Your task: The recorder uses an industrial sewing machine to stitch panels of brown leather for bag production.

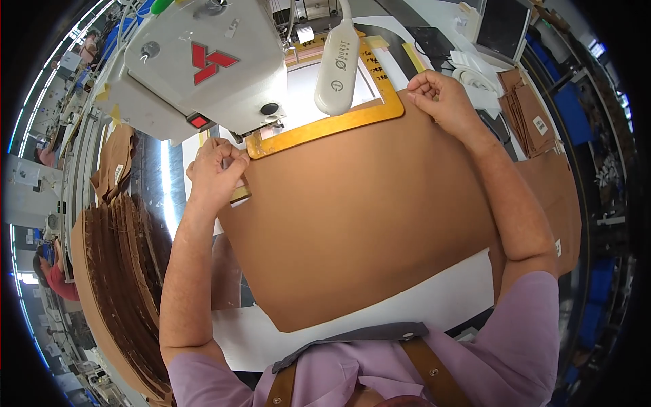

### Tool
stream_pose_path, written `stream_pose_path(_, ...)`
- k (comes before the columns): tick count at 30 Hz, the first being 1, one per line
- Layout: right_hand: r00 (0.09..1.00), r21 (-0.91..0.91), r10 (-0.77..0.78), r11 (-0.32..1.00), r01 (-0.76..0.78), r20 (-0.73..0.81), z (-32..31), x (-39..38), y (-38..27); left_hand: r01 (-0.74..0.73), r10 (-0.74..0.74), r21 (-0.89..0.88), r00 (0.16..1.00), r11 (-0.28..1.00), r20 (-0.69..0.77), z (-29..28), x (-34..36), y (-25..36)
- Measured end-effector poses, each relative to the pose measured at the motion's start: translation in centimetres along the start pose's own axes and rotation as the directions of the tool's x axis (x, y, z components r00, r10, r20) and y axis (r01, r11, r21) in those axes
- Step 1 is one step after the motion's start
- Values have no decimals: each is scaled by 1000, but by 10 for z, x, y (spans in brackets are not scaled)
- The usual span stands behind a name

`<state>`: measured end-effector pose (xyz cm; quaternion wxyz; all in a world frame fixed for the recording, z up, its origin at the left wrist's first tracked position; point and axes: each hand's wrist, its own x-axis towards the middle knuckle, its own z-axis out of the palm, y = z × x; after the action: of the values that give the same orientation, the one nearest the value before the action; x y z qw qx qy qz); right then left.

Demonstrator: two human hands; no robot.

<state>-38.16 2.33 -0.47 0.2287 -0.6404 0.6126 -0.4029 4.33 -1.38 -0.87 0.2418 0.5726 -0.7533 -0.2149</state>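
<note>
A large brown fabric panel (366, 224) lies spread in front of the white sewing machine (163, 88). Its far edge runs under a gold-coloured flat frame (332, 130). At the panel's far right corner, my right hand (444, 105) is closed, thumb and fingers pinching the edge just beside the frame. My left hand (218, 173) is closed at the far left corner, next to the frame's near left corner; its fingertips are partly hidden, and it appears to pinch the fabric edge there. The needle area sits behind the frame, partly covered by a white hand-held-shaped lamp (339, 68).
Brown fabric pieces stand in a thick stack (122, 285) on the left. Folded brown pieces (525, 112) and more panels (553, 203) lie at the right. A dark screen (502, 30) stands at the back right. White sheet material (420, 292) shows under the panel's near edge.
</note>
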Motion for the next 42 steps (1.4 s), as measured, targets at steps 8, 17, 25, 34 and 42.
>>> stream_pose_path(8,999,-160,-44,986,43,-5,21,65,12,-56,90,173,976,983,-197,9,67,-32)
stream_pose_path(17,983,-280,-129,956,89,-128,26,145,24,-287,301,264,953,921,-16,2,143,-63)
stream_pose_path(25,921,-351,-197,934,71,-337,39,183,17,-427,470,469,882,773,30,5,146,-78)
stream_pose_path(34,987,-364,-158,921,138,-27,-13,51,-17,-358,393,442,919,823,12,-20,58,-66)
stream_pose_path(42,970,-530,-167,815,236,175,-27,-46,-5,-295,244,415,954,861,172,-22,-68,23)
